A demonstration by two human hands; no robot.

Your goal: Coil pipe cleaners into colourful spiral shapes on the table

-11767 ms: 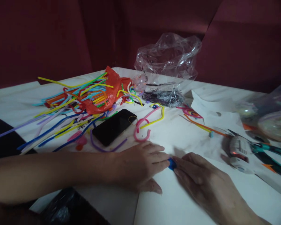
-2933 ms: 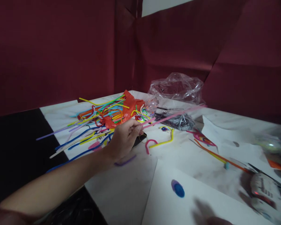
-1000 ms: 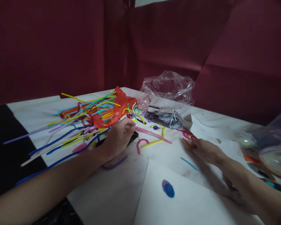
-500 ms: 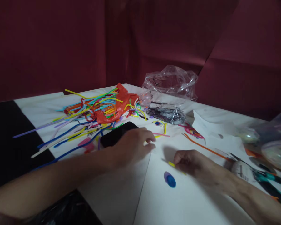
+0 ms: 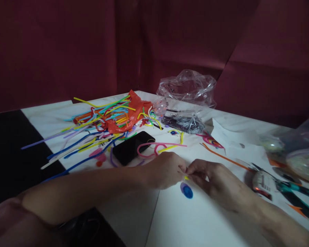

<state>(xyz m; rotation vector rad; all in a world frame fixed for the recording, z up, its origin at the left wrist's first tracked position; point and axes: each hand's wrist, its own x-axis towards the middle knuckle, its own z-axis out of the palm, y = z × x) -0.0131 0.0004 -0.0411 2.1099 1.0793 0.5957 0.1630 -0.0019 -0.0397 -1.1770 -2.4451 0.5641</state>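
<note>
My left hand [image 5: 170,169] and my right hand [image 5: 208,175] meet over the white paper [image 5: 185,223], fingertips together. Pinched in my right hand is a short yellow pipe cleaner piece [image 5: 186,177]; only a bit of it shows. My left fingers are closed right beside it, and what they hold is hidden. Just below the fingers lies a blue round piece [image 5: 187,191] overlapping a purple one. Behind my left hand are a looped pink pipe cleaner [image 5: 144,150] and a black phone [image 5: 128,149].
Many coloured pipe cleaners spill from a red bag [image 5: 136,108] at the back left. Clear plastic bags [image 5: 187,89] stand behind. On the right lie an orange pipe cleaner [image 5: 225,159], a round white item [image 5: 262,183] and teal-handled cutting pliers [image 5: 288,190].
My left hand has moved right and down from over the phone to meet my right hand, uncovering the phone and pink loop. My right hand still grips the yellow piece.
</note>
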